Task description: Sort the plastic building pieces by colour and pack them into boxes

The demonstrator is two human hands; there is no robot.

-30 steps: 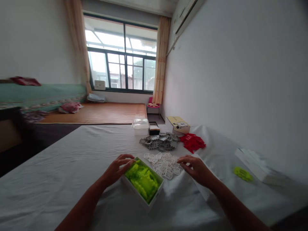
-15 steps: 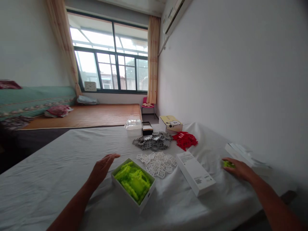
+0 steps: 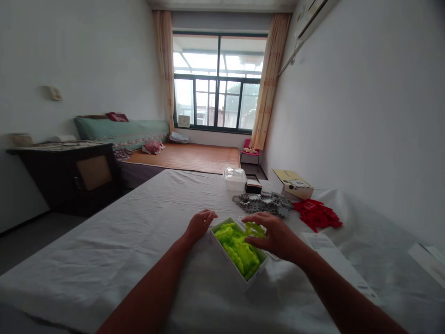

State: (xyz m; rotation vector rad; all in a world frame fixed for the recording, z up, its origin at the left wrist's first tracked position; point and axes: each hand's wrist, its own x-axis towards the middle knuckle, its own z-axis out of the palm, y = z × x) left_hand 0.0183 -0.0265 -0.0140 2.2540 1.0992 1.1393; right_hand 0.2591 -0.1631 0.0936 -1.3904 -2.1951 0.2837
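A white box [image 3: 227, 266] filled with lime-green plastic pieces [image 3: 236, 248] stands on the cloth-covered table. Above its right edge, my right hand [image 3: 274, 234] pinches a few green pieces [image 3: 255, 229] between thumb and fingers. My left hand [image 3: 201, 223] is beside the box's left corner, its fingers loosely extended with nothing in them. White flat pieces [image 3: 240, 219] lie behind the box, mostly hidden by my right hand. Farther back is a pile of grey pieces [image 3: 266, 203], with red pieces [image 3: 317, 214] to its right.
A long white box [image 3: 337, 260] lies partly under my right forearm. At the table's back are a clear container [image 3: 234, 179], a small black box [image 3: 253, 183] and a yellow box [image 3: 294, 184]. Another white box [image 3: 427, 264] is at the far right.
My right hand has come from the right side of the table to the green-filled box, carrying green pieces. The view has turned left. My left hand remains near the box.
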